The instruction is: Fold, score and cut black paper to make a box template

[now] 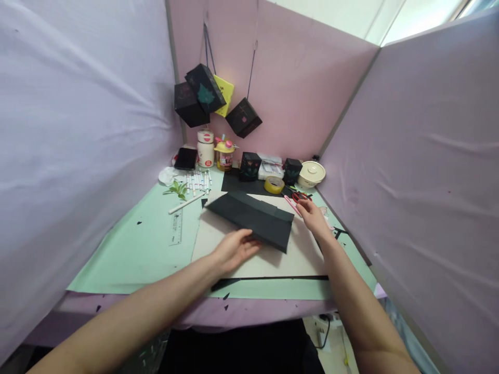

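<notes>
Green-covered table [128, 254], pink and lilac curtained walls [304, 88]

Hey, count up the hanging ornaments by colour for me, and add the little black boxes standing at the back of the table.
Hanging black boxes: 3
Hanging yellow ornament: 1
Standing black boxes: 2
Total: 6

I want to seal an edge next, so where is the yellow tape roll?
In the head view, the tape roll sits at the table's back, right of centre, just before the small black boxes.
</notes>
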`<state>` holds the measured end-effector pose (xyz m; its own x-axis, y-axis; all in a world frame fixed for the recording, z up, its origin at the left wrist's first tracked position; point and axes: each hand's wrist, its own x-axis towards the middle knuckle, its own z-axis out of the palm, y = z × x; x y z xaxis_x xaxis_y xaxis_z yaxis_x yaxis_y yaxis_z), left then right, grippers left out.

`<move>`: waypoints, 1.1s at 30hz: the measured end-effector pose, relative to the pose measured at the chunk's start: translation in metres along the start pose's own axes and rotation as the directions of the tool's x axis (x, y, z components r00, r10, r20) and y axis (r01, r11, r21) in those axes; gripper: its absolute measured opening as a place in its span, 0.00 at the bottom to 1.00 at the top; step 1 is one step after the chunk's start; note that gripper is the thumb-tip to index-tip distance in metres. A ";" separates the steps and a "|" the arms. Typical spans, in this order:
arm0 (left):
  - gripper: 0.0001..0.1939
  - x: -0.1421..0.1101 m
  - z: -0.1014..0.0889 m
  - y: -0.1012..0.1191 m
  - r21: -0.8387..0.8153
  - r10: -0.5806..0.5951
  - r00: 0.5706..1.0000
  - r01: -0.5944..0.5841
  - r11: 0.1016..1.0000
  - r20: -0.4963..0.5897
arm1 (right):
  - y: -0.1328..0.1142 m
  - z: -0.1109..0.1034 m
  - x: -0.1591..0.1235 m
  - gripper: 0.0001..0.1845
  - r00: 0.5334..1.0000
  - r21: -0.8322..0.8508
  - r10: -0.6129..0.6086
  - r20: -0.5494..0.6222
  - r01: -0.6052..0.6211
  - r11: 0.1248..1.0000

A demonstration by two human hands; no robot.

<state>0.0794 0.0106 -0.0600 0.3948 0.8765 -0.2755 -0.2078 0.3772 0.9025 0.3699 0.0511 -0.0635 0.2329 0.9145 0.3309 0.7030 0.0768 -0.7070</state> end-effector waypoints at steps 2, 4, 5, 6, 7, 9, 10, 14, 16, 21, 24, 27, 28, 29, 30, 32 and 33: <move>0.09 -0.018 0.020 -0.017 -0.009 -0.105 0.986 0.108 0.994 0.133 | 0.000 0.001 -0.004 0.30 1.000 0.042 0.002 -0.018 -0.002 0.999; 0.11 -0.034 0.032 -0.023 0.058 -0.241 0.905 0.236 0.970 0.350 | 0.001 0.002 -0.006 0.31 0.999 0.067 0.003 -0.034 0.000 0.998; 0.11 -0.042 0.035 -0.022 0.105 -0.287 0.859 0.268 0.958 0.424 | 0.002 0.002 -0.007 0.31 0.999 0.074 0.002 -0.039 0.001 0.997; 0.11 -0.048 0.037 -0.018 0.159 -0.325 0.810 0.284 0.946 0.487 | 0.003 0.002 -0.008 0.30 0.999 0.077 0.001 -0.042 0.002 0.997; 0.12 -0.052 0.038 -0.012 0.208 -0.353 0.770 0.286 0.935 0.531 | 0.005 0.003 -0.008 0.29 0.999 0.076 0.001 -0.042 0.002 0.997; 0.12 -0.054 0.035 0.005 0.317 -0.360 0.728 0.205 0.926 0.583 | 0.007 0.002 -0.009 0.28 1.000 0.065 -0.001 -0.031 0.003 0.998; 0.11 -0.051 0.033 0.015 0.378 -0.332 0.738 0.113 0.919 0.587 | 0.008 0.002 -0.009 0.27 1.000 0.055 -0.004 -0.020 0.006 0.998; 0.11 -0.015 0.020 0.044 0.782 0.053 0.855 -0.496 0.378 0.516 | 0.001 0.003 -0.007 0.22 0.997 0.002 -0.067 0.049 0.067 0.998; 0.13 0.012 0.013 0.047 0.875 0.195 0.877 -0.466 0.130 0.439 | -0.010 0.009 -0.005 0.20 0.986 -0.020 -0.131 0.106 0.134 0.991; 0.21 0.065 0.000 0.022 0.922 0.249 0.895 -0.386 0.013 0.371 | -0.031 0.037 -0.001 0.25 0.866 -0.055 -0.334 0.372 0.380 0.923; 0.28 0.073 -0.006 0.003 0.932 0.249 0.900 -0.362 -0.029 0.357 | -0.028 0.052 -0.003 0.36 0.767 -0.187 -0.299 0.568 0.474 0.860; 0.30 0.073 -0.012 -0.005 0.931 0.256 0.895 -0.344 -0.121 0.364 | -0.022 0.058 -0.008 0.38 0.761 -0.264 -0.246 0.600 0.479 0.837; 0.30 0.073 -0.013 -0.005 0.928 0.260 0.892 -0.341 -0.152 0.371 | -0.021 0.059 -0.009 0.38 0.766 -0.269 -0.250 0.592 0.480 0.835; 0.30 0.073 -0.014 -0.005 0.923 0.263 0.887 -0.341 -0.178 0.379 | -0.021 0.059 -0.009 0.38 0.774 -0.272 -0.252 0.581 0.476 0.837; 0.30 0.073 -0.014 -0.004 0.920 0.265 0.884 -0.342 -0.193 0.385 | -0.021 0.058 -0.010 0.38 0.779 -0.271 -0.251 0.574 0.470 0.840; 0.31 0.073 -0.015 -0.002 0.916 0.260 0.884 -0.342 -0.210 0.389 | -0.023 0.058 -0.009 0.38 0.786 -0.262 -0.246 0.568 0.456 0.851; 0.31 0.073 -0.015 -0.001 0.916 0.253 0.887 -0.339 -0.213 0.387 | -0.024 0.057 -0.009 0.37 0.787 -0.252 -0.244 0.567 0.448 0.858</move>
<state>0.0948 0.0789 -0.0856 0.6435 0.7572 0.1121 0.7307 -0.6513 0.2045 0.3126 0.0640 -0.0856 -0.3695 0.9259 0.0790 0.8768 0.3755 -0.3004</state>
